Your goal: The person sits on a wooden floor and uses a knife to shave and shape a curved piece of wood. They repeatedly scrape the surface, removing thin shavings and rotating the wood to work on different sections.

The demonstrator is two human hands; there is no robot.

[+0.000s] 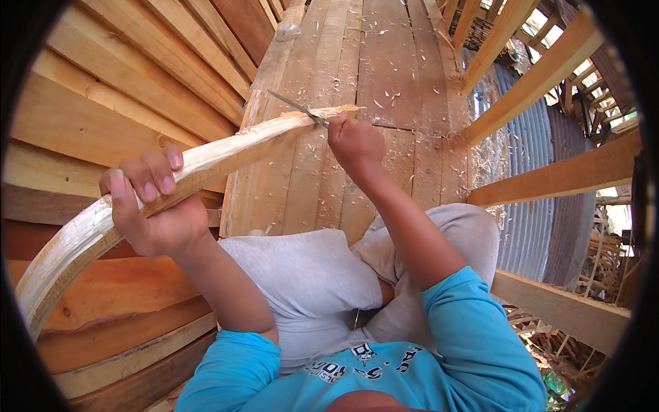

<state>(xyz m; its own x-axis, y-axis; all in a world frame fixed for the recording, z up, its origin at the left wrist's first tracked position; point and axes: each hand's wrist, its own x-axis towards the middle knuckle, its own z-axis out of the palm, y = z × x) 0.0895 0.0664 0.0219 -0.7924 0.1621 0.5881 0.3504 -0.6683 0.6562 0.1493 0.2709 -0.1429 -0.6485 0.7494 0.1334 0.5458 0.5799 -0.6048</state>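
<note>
Bright daylight from right, sharp centre, fisheye bend w/ dark rim.

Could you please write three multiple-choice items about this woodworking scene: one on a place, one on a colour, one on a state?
1. Where does the knife blade meet the long wooden strip?
A. near its far tip
B. at its middle
C. at the near end

2. What colour are the sleeves?
A. red
B. blue
C. black

3. How is the left hand?
A. open flat
B. resting on the knee
C. fingers closed round the strip

Key: 1 A, the right hand works the blade by the tip; 2 B, both sleeves are bright blue; 3 C, the fingers wrap the strip.
</note>
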